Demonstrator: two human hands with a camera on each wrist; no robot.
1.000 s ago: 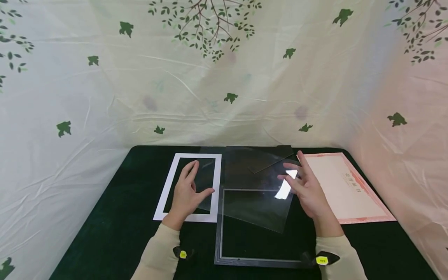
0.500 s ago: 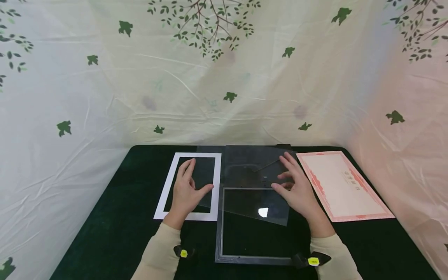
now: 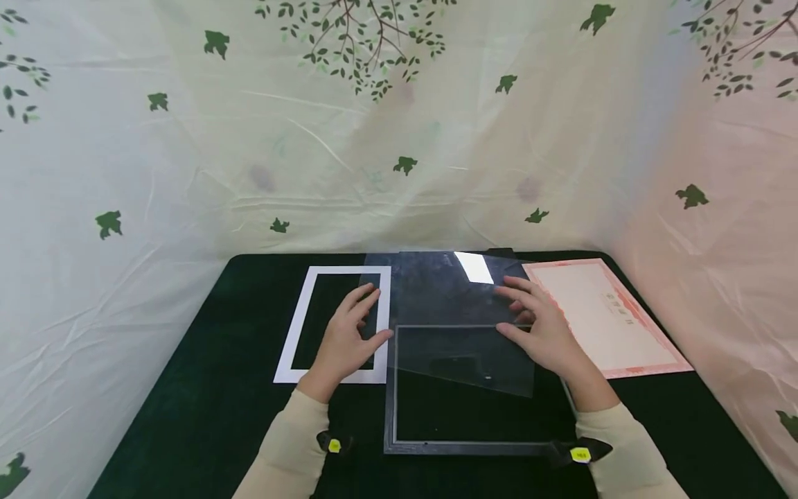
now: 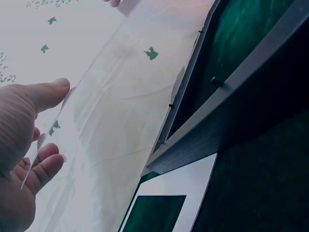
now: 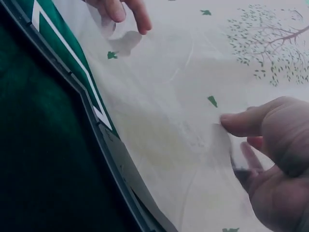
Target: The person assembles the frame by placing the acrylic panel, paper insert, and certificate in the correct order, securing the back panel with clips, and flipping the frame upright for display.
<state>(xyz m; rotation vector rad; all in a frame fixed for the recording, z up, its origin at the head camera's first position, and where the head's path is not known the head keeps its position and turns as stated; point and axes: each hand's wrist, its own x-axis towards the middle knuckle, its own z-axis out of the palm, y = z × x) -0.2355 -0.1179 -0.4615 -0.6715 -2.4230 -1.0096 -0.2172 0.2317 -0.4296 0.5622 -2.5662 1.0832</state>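
Observation:
A clear transparent sheet (image 3: 461, 374), tilted and reflecting light, is held above the table between my two hands. My left hand (image 3: 349, 336) pinches its left side; in the left wrist view the sheet's edge runs between thumb (image 4: 46, 94) and fingers (image 4: 46, 169). On the opposite side my right hand (image 3: 545, 333) grips the sheet, its edge passing between thumb and fingers in the right wrist view. Below the sheet lies a dark grey picture frame (image 3: 391, 409), with small pegs on its inner side in the left wrist view. The frame's right side is partly hidden by my right arm.
A white mat border (image 3: 299, 319) lies left of the frame, partly behind my left hand. To the right is a cream paper with a pink patterned border (image 3: 598, 312). The dark green tablecloth (image 3: 218, 388) ends at a pale leaf-printed curtain (image 3: 349, 173).
The sheet's tilt has changed, its bright reflection shifting to the top edge. My right hand moved left, then back right; my left hand has moved slightly right. The view has tilted slightly downward.

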